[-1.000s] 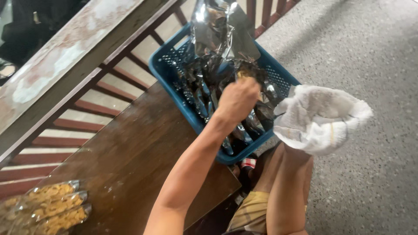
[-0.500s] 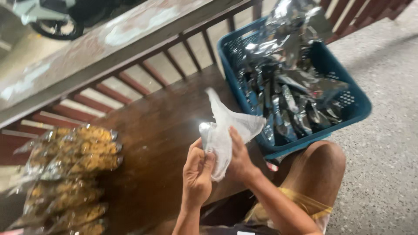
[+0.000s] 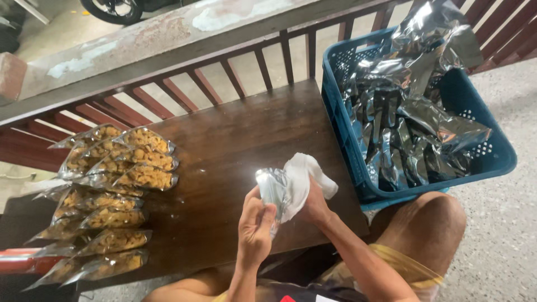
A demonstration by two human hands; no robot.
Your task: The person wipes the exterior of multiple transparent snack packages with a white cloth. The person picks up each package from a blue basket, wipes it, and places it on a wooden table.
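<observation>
Head view, looking down over a dark wooden table [image 3: 224, 145]. The left hand [image 3: 256, 226] grasps a silver foil pouch [image 3: 274, 193], fingers curled around its lower edge, holding it upright above the table's near edge. The right hand [image 3: 316, 204] grips a white cloth [image 3: 305, 176], bunched in the palm and pressed against the right face of the pouch, so that pouch and cloth touch between the two hands. Both forearms rise from the bottom of the frame; a bare knee [image 3: 433, 223] shows below right, beside the table's corner. To the right of the hands, resting at the table's end and overhanging it, stands a blue plastic crate [image 3: 500, 159] with perforated walls, filled with crumpled and upright silver pouches [image 3: 408, 123] of the same kind; some rise above its far rim. To the left, well apart from the hands, lie filled snack bags [image 3: 120, 184] with clear fronts showing yellow-orange contents, overlapped in rows along the table's left side. Behind the table runs a reddish-brown railing [image 3: 235, 75] of slanted bars, with a worn concrete ledge [image 3: 168, 33] beyond it. Speckled flooring [image 3: 503, 246] lies at lower right.
</observation>
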